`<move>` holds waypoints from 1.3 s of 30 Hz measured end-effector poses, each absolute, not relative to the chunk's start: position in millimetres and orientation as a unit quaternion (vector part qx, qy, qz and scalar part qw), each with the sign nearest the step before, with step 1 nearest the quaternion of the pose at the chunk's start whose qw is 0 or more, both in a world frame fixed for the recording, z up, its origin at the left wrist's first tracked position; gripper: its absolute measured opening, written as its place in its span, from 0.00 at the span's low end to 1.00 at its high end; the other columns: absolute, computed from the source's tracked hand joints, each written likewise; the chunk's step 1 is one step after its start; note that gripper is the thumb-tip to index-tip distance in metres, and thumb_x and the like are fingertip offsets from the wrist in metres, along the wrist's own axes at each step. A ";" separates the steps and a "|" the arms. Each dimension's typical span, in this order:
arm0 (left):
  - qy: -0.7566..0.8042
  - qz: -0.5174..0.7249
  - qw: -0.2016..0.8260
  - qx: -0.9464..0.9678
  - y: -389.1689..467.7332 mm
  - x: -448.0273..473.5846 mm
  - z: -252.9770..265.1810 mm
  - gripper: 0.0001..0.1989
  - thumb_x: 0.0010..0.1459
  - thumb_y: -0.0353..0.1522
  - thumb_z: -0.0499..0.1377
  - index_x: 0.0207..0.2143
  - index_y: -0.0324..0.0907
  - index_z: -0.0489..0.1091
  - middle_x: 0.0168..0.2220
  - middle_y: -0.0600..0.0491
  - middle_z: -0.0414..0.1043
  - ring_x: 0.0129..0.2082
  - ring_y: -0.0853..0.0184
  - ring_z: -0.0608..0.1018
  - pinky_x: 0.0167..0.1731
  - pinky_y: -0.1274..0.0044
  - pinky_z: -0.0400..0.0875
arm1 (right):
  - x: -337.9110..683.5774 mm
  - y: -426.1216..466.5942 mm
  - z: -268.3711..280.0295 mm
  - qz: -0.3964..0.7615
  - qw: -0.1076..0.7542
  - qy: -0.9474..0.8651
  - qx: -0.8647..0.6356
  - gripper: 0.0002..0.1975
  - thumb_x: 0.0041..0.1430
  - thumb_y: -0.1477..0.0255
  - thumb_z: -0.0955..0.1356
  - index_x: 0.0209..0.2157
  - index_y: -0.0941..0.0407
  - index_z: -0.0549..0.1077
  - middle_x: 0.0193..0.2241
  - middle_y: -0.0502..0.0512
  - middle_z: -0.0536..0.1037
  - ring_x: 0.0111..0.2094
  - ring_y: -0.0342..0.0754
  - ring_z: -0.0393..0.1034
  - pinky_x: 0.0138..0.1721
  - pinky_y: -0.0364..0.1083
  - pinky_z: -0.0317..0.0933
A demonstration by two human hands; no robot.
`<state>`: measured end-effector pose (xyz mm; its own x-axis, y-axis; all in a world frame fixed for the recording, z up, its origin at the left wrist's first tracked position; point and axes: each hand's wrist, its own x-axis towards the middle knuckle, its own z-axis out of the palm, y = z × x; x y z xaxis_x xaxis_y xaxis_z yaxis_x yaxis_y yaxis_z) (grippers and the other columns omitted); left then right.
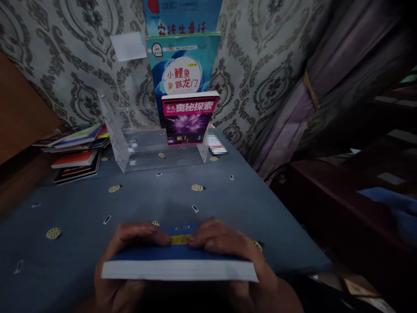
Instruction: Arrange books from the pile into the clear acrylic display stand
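Observation:
A thick book point(153, 253) with a dark blue cover and white page edges is held low, near the front of the table. My left hand point(130, 243) wraps its left side, thumb on top of the cover. On the other side my right hand point(234, 250) grips it the same way, and the two thumbs almost meet at a yellow patch. Beyond them stands a clear plastic book rack point(114, 134). A pink and purple book point(189, 121) leans upright in its right part. Behind that rise a blue book point(182, 65) and another blue book point(185, 17).
Several books lie in an uneven stack point(78, 152) at the back left. A partly blurred white item point(216, 143) sits right of the rack. The blue patterned tablecloth point(156, 191) ends at a slanting right edge, near a tied purple curtain point(293, 104). A white paper point(128, 46) is on the wall.

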<state>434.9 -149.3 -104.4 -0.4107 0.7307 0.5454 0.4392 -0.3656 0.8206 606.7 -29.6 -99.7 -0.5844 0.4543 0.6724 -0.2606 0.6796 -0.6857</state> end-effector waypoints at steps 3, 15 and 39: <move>0.539 0.654 0.122 0.518 -139.9 434.4 -100.2 0.10 0.64 0.42 0.59 0.45 0.49 0.72 0.34 0.54 0.78 0.35 0.63 0.80 0.35 0.74 0.77 | 600.7 -27.9 -98.5 0.398 0.514 -0.760 -0.030 0.14 0.73 0.63 0.56 0.53 0.49 0.68 0.36 0.55 0.80 0.35 0.51 0.77 0.35 0.52 0.74; 0.627 0.584 0.209 0.470 -97.2 413.7 -161.0 0.24 0.59 0.41 0.63 0.54 0.43 0.63 0.53 0.47 0.73 0.54 0.58 0.76 0.57 0.65 0.71 | 581.1 1.9 -169.5 0.415 0.441 -0.751 -0.264 0.20 0.69 0.57 0.61 0.55 0.54 0.66 0.40 0.57 0.78 0.43 0.54 0.74 0.46 0.51 0.73; 0.718 0.107 -0.070 0.684 -104.5 362.9 -170.4 0.25 0.70 0.44 0.47 0.60 0.39 0.62 0.62 0.41 0.66 0.61 0.52 0.70 0.57 0.61 0.69 | 586.4 27.2 -200.8 0.215 0.264 -0.914 -0.221 0.24 0.67 0.69 0.62 0.63 0.56 0.63 0.64 0.68 0.62 0.65 0.62 0.59 0.61 0.64 0.62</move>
<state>362.9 -104.5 -170.4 -0.0551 0.9678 0.2457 0.9974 0.0421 0.0581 586.4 27.2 -200.8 -0.7636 0.5167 0.3871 0.2906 0.8105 -0.5086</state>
